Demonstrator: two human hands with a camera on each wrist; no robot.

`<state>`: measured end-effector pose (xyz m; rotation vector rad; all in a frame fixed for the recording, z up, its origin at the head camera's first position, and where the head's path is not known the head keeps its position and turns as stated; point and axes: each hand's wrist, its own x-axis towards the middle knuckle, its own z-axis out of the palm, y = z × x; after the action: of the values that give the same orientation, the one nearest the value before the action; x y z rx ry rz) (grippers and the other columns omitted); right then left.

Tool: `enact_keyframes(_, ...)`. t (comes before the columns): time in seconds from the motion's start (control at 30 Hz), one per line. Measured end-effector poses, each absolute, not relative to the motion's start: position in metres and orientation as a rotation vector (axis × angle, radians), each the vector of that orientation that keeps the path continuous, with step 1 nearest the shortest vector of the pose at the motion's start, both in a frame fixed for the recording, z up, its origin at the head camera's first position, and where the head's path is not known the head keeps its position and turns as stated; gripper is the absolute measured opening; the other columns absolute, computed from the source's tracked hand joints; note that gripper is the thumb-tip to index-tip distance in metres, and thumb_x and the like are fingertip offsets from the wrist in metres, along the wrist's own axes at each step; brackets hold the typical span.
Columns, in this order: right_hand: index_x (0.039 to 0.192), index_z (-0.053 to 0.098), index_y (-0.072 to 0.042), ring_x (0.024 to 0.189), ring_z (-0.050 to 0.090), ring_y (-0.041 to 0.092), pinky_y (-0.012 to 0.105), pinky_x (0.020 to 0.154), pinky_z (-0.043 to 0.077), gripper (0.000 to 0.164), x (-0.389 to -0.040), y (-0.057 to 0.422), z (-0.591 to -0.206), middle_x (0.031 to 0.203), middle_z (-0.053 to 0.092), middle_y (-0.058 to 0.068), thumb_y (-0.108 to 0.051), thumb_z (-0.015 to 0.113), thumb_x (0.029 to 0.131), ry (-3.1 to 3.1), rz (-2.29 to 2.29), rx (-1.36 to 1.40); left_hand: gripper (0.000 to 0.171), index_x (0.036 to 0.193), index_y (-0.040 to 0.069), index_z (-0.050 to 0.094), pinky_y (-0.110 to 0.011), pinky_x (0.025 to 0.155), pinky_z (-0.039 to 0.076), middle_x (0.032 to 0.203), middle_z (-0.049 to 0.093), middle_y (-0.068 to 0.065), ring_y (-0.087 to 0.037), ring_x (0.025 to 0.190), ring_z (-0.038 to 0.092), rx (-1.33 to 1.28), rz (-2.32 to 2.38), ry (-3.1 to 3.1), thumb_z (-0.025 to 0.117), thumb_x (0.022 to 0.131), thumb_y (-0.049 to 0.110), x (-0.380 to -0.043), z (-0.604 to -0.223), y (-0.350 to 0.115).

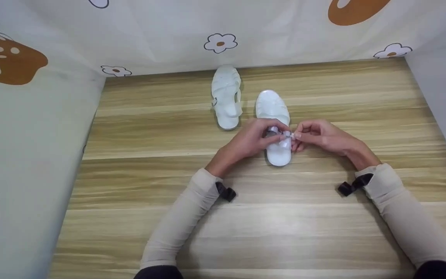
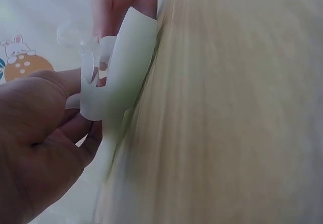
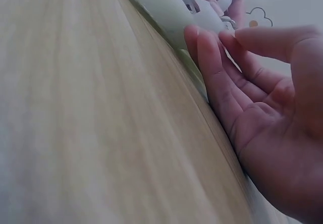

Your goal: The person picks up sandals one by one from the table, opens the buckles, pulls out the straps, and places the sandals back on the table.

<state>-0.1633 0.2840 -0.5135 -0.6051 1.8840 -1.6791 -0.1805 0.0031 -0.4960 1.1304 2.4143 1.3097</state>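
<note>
A white sandal (image 1: pixel 279 157) lies sole-down on the wood-grain surface, its toe pointing away from me. My left hand (image 1: pixel 251 136) reaches in from its left side and grips the strap (image 2: pixel 92 100) between thumb and fingers. On the other side, my right hand (image 1: pixel 325 136) pinches the small strap end by the metal buckle (image 3: pixel 228 22) with thumb and forefinger. Its other fingers lie close along the sandal's side. My fingertips partly cover the buckle, so I cannot tell whether the strap is fastened. A matching white sandal (image 1: pixel 226 87) lies further back to the left, untouched.
Behind the sandals, a pale cloth wall (image 1: pixel 277 42) printed with flowers meets the wood-grain surface (image 1: pixel 149 155). Similar pale sides rise at left and right. Each sleeve cuff carries a black wrist mount, the left one (image 1: pixel 227 192) and the right one (image 1: pixel 352 186).
</note>
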Motion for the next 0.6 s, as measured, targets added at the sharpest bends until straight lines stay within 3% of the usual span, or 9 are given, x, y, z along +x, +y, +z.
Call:
enact_keyframes(0.3,0.112,0.062,0.015,0.096,0.076,0.019,0.031,0.086,0.065,0.023,-0.1624,0.2800,-0.5123,0.106,0.076,0.016,-0.008,0.060,0.111,1.900,-1.653,-0.612,0.026,0.129,0.013,0.078,-0.025,0.111,0.052,0.129,0.080,-0.004,-0.015,0.126,0.071,1.160,1.287,2.434,0.074,0.104,0.019,-0.1768,-0.4963,0.0043)
enact_keyframes(0.6,0.113,0.062,0.014,0.095,0.077,0.019,0.034,0.086,0.066,0.022,-0.1605,0.2777,-0.5124,0.106,0.077,0.012,-0.007,0.063,0.109,1.916,-1.692,-0.548,0.022,0.124,0.013,0.080,-0.023,0.106,0.055,0.125,0.081,-0.003,-0.013,0.121,0.073,1.128,1.344,2.389,0.076,0.102,0.016,-0.1776,-0.4962,0.0037)
